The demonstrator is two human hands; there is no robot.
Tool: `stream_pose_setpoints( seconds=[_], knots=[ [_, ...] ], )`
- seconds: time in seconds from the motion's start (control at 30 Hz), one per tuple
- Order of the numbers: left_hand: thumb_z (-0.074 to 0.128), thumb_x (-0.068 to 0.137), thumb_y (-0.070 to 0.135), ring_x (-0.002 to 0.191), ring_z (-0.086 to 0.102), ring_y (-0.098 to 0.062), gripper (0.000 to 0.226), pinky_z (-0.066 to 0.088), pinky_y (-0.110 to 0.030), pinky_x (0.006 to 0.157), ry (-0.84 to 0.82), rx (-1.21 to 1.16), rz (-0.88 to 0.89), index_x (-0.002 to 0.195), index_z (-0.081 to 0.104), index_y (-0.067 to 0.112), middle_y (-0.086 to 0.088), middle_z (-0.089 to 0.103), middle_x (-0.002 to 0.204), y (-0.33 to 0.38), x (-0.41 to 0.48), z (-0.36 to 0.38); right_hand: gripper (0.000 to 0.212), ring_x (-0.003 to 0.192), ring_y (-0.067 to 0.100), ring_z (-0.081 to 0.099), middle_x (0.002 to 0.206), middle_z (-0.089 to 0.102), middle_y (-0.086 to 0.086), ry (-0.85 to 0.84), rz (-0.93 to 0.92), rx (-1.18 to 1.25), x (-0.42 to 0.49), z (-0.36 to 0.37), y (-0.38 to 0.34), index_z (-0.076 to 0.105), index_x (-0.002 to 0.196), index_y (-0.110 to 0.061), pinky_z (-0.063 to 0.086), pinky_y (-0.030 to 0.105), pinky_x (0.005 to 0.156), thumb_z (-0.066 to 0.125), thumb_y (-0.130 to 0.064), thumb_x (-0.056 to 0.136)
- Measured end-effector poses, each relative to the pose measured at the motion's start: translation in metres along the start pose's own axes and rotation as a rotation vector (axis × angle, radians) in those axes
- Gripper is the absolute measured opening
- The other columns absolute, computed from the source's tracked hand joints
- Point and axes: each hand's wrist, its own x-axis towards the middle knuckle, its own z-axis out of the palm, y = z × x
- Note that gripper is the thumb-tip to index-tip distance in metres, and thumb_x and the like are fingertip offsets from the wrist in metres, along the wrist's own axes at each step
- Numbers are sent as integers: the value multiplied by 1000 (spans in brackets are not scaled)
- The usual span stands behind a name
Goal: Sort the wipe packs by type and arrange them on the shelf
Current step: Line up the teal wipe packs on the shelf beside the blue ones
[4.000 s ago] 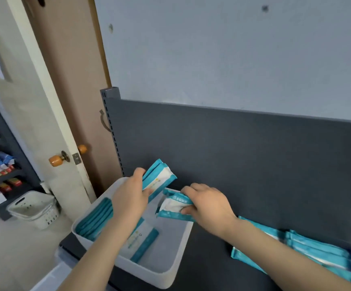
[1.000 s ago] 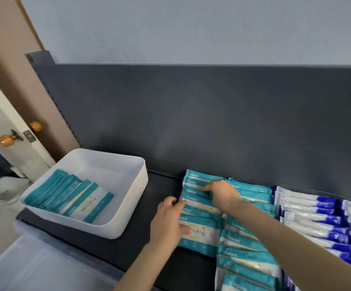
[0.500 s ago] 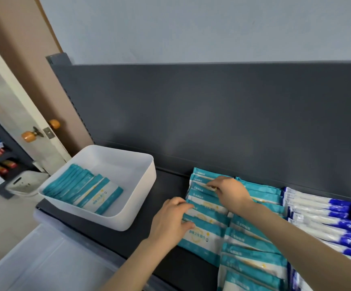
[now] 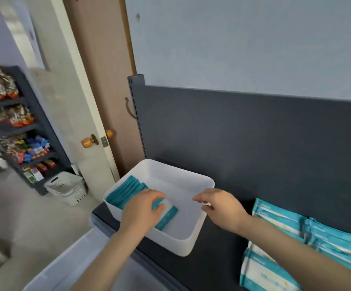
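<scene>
Head view, sole view.

Item: white bin (image 4: 202, 184), on the left end of the dark shelf (image 4: 218, 263), against the grey back panel (image 4: 254, 143); serves as the holding tray for unsorted stock.

Item: binned packs (image 4: 124, 191), teal, stood on edge in a row along the bin's left wall; the nearest one leans flat with its white face up; the rest of the bin floor is bare, so by my estimate the sort is well along.

Item: left hand (image 4: 143, 208), inside the bin; fingers curled over the top edges of the binned packs, thumb on the white face; a gathering grip, probably to lift several together; how many it takes cannot be told.

Item: right hand (image 4: 220, 206), over the bin's right rim; fingers loosely spread and slightly bent, holding nothing; likely placed to steady the bin or to receive packs.

Item: shelved packs (image 4: 285, 234), teal and white, overlapped in rows on the shelf to the right, well apart from the bin; same type kept together; this is where the binned packs belong.

Surroundings: brown door (image 4: 99, 80) with orange knob (image 4: 86, 142); white basket (image 4: 65, 186) on the floor; a stocked rack (image 4: 23, 143) far left; a clear tub (image 4: 54, 267) below the shelf edge.

Risk: loose packs fanning out of a one-handed lift.
</scene>
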Motion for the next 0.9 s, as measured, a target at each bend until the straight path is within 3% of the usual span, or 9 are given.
stream_pose_setpoints(
  seconds=[0.23,0.33,0.43,0.57,0.73,0.8,0.9],
  knots=[
    [68,86,20,102,63,-13,32,52,-29,88,48,-42,-249,118,66,21,2,64,120,-92,17,-36,50,126,19,41,140,46,-4,-229,-149,-144,61,53,-52,41,141,-26,42,34,100,52,-16,93],
    [67,87,25,105,62,-13,35,51,-30,91,-17,-18,-222,122,63,21,2,63,122,-106,28,-34,66,135,23,31,150,32,-1,-287,-240,-253,85,73,-68,32,146,-24,39,38,105,58,-9,87],
    [66,87,30,109,60,-14,42,49,-34,96,-73,5,-177,127,59,22,2,62,125,-111,45,-27,80,144,24,14,157,18,1,-321,-296,-377,107,88,-76,23,149,-23,24,41,116,65,-7,82],
    [63,88,28,112,58,-16,43,48,-31,95,-137,166,-126,130,56,26,5,61,126,-114,67,-13,85,144,24,13,156,20,2,-343,-349,-506,126,107,-76,19,149,-23,16,41,118,68,-16,81],
    [61,88,25,105,60,-20,33,46,-30,74,-260,420,-123,120,57,23,0,62,114,-112,89,-4,59,118,28,43,126,51,6,-300,-313,-536,132,113,-74,46,132,-18,32,37,103,66,-19,76],
    [63,88,29,101,61,-19,33,43,-29,65,-257,481,-143,119,57,21,1,63,111,-111,92,2,44,103,29,52,107,58,7,-283,-270,-543,131,114,-72,58,112,-17,41,35,92,68,-20,69],
    [64,87,33,98,62,-19,34,41,-29,61,-235,530,-163,117,54,19,-1,63,109,-109,96,13,37,74,21,58,74,59,-3,-247,-262,-577,129,116,-71,64,71,-24,50,25,72,78,-29,38]
  ],
)
